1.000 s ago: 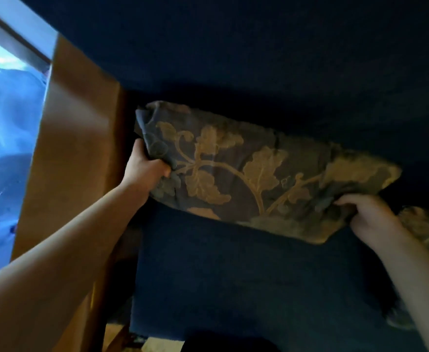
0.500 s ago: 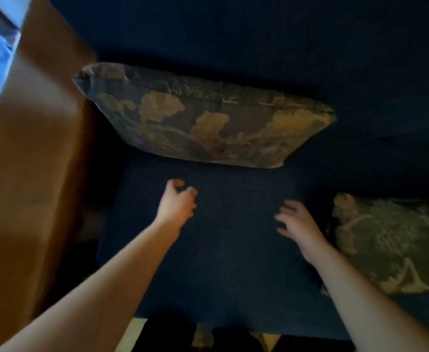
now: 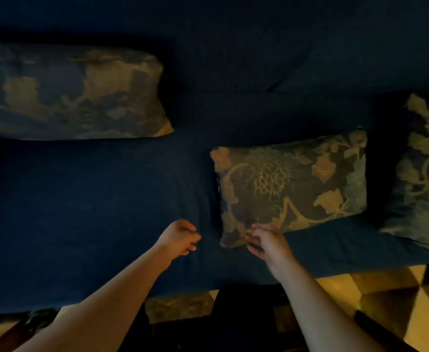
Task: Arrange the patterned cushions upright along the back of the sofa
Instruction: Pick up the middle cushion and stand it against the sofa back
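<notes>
At ten o'clock in the frame, one cushion (image 3: 71,92) stands upright against the sofa back (image 3: 233,47); that placement looks complete. At the centre right, a second cushion (image 3: 292,184) lies flat on the seat (image 3: 94,199), pattern up, well apart from the first. At three o'clock a third cushion (image 3: 421,174) also sits on the seat, cut by the frame edge; whether it leans or lies flat cannot be told.

Left hand (image 3: 180,237): fingers loosely curled, grip part closed on nothing, hovering over bare seat just beside the second cushion's near-left corner. Right hand (image 3: 266,241): fingers bent at that same corner, at or on the fabric; a firm hold cannot be confirmed in the dim light.

Judgement: one of three visible cushions is set. The second appears next in hand, still to be raised and stood against the back at twelve o'clock; the third follows.
</notes>
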